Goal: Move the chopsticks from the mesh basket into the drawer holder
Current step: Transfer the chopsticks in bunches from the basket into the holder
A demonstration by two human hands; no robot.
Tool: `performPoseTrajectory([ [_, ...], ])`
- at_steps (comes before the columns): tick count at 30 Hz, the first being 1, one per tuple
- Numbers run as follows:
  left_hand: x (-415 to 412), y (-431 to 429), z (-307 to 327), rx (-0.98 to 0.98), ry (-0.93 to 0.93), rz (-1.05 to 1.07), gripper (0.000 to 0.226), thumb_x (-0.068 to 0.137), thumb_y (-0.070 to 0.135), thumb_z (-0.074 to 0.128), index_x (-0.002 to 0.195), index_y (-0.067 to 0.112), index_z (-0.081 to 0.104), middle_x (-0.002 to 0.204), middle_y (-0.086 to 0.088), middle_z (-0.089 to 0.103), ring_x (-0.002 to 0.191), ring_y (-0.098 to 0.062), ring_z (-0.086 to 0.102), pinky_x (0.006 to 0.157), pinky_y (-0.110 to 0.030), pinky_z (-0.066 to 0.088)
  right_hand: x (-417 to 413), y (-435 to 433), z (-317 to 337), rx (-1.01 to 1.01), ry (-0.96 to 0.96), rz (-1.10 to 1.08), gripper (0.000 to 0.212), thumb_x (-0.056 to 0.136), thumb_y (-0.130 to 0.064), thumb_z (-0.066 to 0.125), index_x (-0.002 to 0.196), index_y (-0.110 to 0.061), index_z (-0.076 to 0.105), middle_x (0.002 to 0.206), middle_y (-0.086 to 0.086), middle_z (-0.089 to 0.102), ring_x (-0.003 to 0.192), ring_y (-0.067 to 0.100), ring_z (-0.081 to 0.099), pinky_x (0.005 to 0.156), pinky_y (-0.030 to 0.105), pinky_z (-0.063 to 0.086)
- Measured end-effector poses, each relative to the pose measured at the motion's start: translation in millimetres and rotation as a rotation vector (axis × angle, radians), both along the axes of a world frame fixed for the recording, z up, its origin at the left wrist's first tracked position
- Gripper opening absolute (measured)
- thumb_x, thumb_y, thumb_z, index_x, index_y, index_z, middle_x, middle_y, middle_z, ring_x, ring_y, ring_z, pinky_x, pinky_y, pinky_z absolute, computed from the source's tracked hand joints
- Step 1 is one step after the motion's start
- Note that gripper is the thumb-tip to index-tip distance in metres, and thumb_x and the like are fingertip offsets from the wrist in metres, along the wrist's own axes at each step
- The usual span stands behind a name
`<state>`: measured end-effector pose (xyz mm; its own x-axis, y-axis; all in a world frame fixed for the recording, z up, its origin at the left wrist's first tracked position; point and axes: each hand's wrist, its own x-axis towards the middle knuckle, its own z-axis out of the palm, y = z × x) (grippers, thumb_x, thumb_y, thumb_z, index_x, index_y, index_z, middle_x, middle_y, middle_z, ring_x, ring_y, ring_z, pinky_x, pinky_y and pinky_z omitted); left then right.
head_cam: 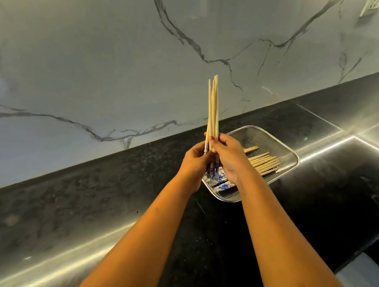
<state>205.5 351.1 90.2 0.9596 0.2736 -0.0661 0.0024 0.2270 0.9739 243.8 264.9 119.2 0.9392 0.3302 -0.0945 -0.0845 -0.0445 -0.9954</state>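
Both hands are clamped round a bundle of chopsticks (213, 108): left hand (196, 160) low by the blue patterned ends, right hand (227, 157) curled just above, sticks upright. More loose chopsticks (264, 163) lie in the mesh basket (294, 156), midway between the counter's back and front edges. Those tips are splayed; I reckon one could slip free and clatter down. Glossy black counter (106, 192), veined marble wall (98, 60) behind, no drawer holder in sight.
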Motion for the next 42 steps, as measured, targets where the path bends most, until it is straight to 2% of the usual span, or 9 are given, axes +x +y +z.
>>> performPoseTrajectory([
  [4,-24,5,-2,-0.010,-0.051,0.024,0.026,0.090,0.006,0.054,0.114,0.008,0.061,0.091,-0.007,0.067,0.086,-0.018,0.066,0.079,-0.030,0.056,-13,4,2,0.012,0.031,0.139,0.020,0.099,-0.020,0.047,0.097,-0.024,0.067,0.103,0.006,0.062,0.102,0.016,0.056,0.090,0.031,0.046],
  [7,-40,12,-6,0.065,-0.027,0.079,0.027,0.090,0.005,0.054,0.116,0.003,0.060,0.090,-0.006,0.067,0.084,-0.017,0.066,0.078,-0.030,0.057,-29,14,-6,-0.069,-0.021,0.183,0.018,0.099,-0.021,0.046,0.108,-0.020,0.062,0.108,0.004,0.062,0.103,0.015,0.056,0.096,0.035,0.044],
  [10,-58,19,-13,0.144,0.020,0.120,0.026,0.091,0.006,0.053,0.117,0.002,0.059,0.099,-0.012,0.067,0.090,-0.021,0.066,0.082,-0.032,0.056,-46,22,-17,-0.050,-0.058,0.219,0.026,0.100,-0.017,0.044,0.123,-0.018,0.057,0.111,-0.005,0.063,0.102,0.006,0.057,0.093,0.027,0.042],
  [16,-91,31,-33,0.287,0.051,0.075,0.021,0.092,0.004,0.049,0.109,0.010,0.061,0.110,-0.015,0.064,0.101,-0.021,0.061,0.095,-0.036,0.050,-74,24,-42,-0.018,-0.112,0.293,0.030,0.097,-0.009,0.049,0.122,-0.023,0.057,0.101,-0.013,0.067,0.097,-0.002,0.062,0.081,0.014,0.051],
  [22,-106,42,-39,0.509,0.162,-0.032,0.036,0.089,0.003,0.055,0.125,0.006,0.053,0.124,-0.016,0.055,0.115,-0.028,0.056,0.101,-0.042,0.046,-91,24,-65,-0.088,-0.209,0.219,0.030,0.093,-0.007,0.057,0.121,-0.015,0.062,0.105,-0.008,0.065,0.090,-0.010,0.060,0.069,0.000,0.048],
  [27,-118,55,-25,0.222,0.109,-0.086,0.077,0.085,-0.009,0.053,0.148,0.018,0.017,0.141,-0.007,0.044,0.126,-0.021,0.049,0.102,-0.036,0.046,-101,25,-77,-0.096,-0.281,0.144,0.033,0.091,-0.007,0.060,0.123,-0.012,0.062,0.110,-0.002,0.067,0.099,0.000,0.063,0.086,0.014,0.052],
  [33,-119,46,0,0.279,0.025,-0.056,0.023,0.091,0.012,0.053,0.112,0.021,0.060,0.105,0.002,0.067,0.104,-0.012,0.062,0.096,-0.032,0.048,-108,21,-92,-0.133,-0.267,0.091,0.028,0.090,-0.008,0.062,0.118,-0.010,0.065,0.100,-0.001,0.067,0.088,0.002,0.063,0.080,0.011,0.054],
  [37,-117,38,-2,0.312,0.050,0.022,0.025,0.093,0.010,0.049,0.116,0.009,0.060,0.114,-0.013,0.065,0.104,-0.016,0.061,0.089,-0.027,0.049,-110,20,-91,-0.175,-0.259,0.099,0.028,0.090,-0.016,0.064,0.117,-0.012,0.066,0.098,-0.002,0.069,0.092,0.006,0.063,0.078,0.009,0.047],
  [42,-128,36,-5,0.305,0.042,0.001,0.026,0.093,0.012,0.051,0.116,0.008,0.061,0.115,-0.013,0.066,0.107,-0.019,0.062,0.093,-0.031,0.049,-120,16,-93,-0.180,-0.240,0.102,0.027,0.090,-0.018,0.064,0.116,-0.011,0.067,0.103,0.005,0.072,0.093,0.009,0.065,0.083,0.017,0.050],
])
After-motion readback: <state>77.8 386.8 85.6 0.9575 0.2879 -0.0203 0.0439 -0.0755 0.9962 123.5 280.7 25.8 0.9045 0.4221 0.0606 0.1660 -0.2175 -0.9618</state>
